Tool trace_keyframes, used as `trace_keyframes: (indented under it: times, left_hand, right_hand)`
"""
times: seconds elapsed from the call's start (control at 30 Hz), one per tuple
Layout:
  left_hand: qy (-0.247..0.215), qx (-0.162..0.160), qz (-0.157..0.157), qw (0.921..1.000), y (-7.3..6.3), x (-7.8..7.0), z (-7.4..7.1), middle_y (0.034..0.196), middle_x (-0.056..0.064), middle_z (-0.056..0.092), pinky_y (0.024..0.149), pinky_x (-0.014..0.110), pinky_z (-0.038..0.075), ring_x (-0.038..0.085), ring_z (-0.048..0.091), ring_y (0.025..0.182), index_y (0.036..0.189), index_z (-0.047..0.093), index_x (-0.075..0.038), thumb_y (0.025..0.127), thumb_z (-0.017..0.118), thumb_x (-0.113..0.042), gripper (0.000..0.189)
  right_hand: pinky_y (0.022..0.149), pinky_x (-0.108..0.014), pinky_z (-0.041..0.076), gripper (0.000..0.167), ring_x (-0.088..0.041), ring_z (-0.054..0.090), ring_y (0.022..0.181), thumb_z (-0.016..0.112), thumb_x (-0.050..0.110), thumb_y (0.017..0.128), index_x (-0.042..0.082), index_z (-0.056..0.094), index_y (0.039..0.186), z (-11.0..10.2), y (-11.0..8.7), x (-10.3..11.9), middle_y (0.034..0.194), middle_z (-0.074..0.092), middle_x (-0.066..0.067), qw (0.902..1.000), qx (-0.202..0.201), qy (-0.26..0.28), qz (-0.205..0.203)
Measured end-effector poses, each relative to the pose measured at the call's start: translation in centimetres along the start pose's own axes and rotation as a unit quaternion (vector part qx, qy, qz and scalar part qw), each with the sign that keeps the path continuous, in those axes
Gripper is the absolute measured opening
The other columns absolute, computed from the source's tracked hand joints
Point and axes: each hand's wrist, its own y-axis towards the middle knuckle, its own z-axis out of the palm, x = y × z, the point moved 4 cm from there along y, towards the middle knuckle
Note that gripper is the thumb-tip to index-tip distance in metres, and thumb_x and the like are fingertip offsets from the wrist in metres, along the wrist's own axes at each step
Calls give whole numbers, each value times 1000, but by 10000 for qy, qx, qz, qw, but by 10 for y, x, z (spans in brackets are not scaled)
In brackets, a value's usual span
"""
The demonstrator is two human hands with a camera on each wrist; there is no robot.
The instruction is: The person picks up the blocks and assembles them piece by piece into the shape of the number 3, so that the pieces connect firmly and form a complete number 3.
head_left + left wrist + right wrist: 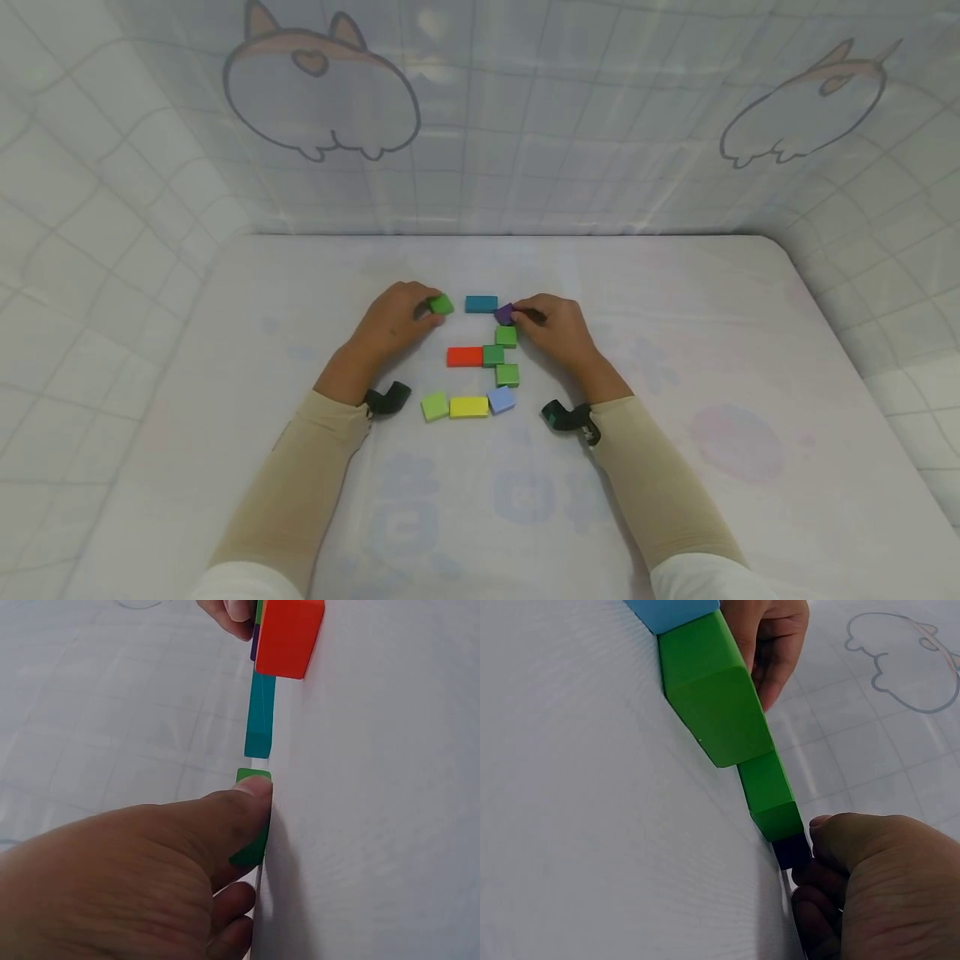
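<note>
My left hand (pixel 393 321) pinches a green block (pixel 441 305) at the upper left of a figure of small blocks on the white-covered table. In the left wrist view the thumb lies over that green block (pixel 253 776), just short of the end of a teal block (pixel 260 716). Across from it, my right hand (pixel 558 332) holds a small purple block (pixel 504 314) between thumb and fingers. That purple block is turned at an angle, between the teal block (pixel 481 304) and a light green block (pixel 506 337). The right wrist view shows the purple block (pixel 790 852) dark and partly covered by fingers.
Below lie a red block (pixel 465 357), a darker green block (pixel 492 356) touching it, and another green block (pixel 507 375). The bottom row has a lime block (pixel 434 407), a yellow block (pixel 468 407) and a pale blue block (pixel 501 400). Patterned cloth (pixel 525 125) hangs behind the table.
</note>
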Motion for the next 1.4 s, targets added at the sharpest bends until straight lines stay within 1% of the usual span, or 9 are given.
trace_keyframes:
  times: [0.13, 0.27, 0.5, 0.83, 1.1, 1.4]
  left_hand:
    - [17, -5, 79, 10000, 1, 1, 2, 126, -1, 62, 105, 43, 46, 19, 52, 118, 132, 63, -17, 92, 72, -32, 43]
    - [50, -36, 175, 9998, 1, -1, 4, 128, -2, 62, 106, 43, 46, 19, 51, 120, 133, 62, -19, 93, 71, -32, 43]
    - [66, -28, 210, 9998, 0, -4, 3, 130, -2, 62, 107, 43, 45, 20, 51, 123, 133, 62, -20, 93, 72, -33, 44]
    - [90, -104, 298, 9995, 3, -4, 3, 128, -1, 63, 105, 44, 47, 20, 52, 120, 132, 64, -20, 92, 72, -34, 43]
    - [190, -51, 364, 9991, 6, -5, 4, 131, -1, 63, 106, 44, 45, 20, 52, 123, 134, 63, -21, 92, 72, -34, 44]
    - [219, -77, 457, 9987, 9, -5, 4, 131, -1, 64, 108, 43, 44, 20, 52, 124, 133, 64, -20, 92, 72, -33, 44]
  right_hand:
    - [90, -31, 56, 23, -13, 66, 99, 72, 21, 93, 10, 75, 113, 0, 0, 0, 109, 74, -3, 10000, 8, -66, -8]
    - [90, -31, 56, 24, -13, 65, 98, 72, 21, 93, 10, 75, 114, 0, 0, -1, 109, 74, -3, 10000, 16, -34, 33]
    - [90, -31, 56, 23, -13, 65, 97, 72, 21, 93, 10, 75, 114, 1, 0, -1, 109, 74, -2, 10000, 24, 9, 55]
    - [90, -31, 56, 24, -13, 66, 98, 71, 22, 94, 10, 75, 114, 2, 2, -2, 109, 74, -2, 10000, 40, -3, 14]
    - [91, -32, 56, 24, -13, 65, 98, 71, 21, 94, 10, 75, 114, 1, 2, -1, 109, 74, -3, 10000, 38, 21, 64]
    - [91, -31, 56, 24, -12, 65, 99, 71, 21, 94, 10, 75, 114, 2, 2, -3, 109, 74, -2, 10000, 33, -5, 43]
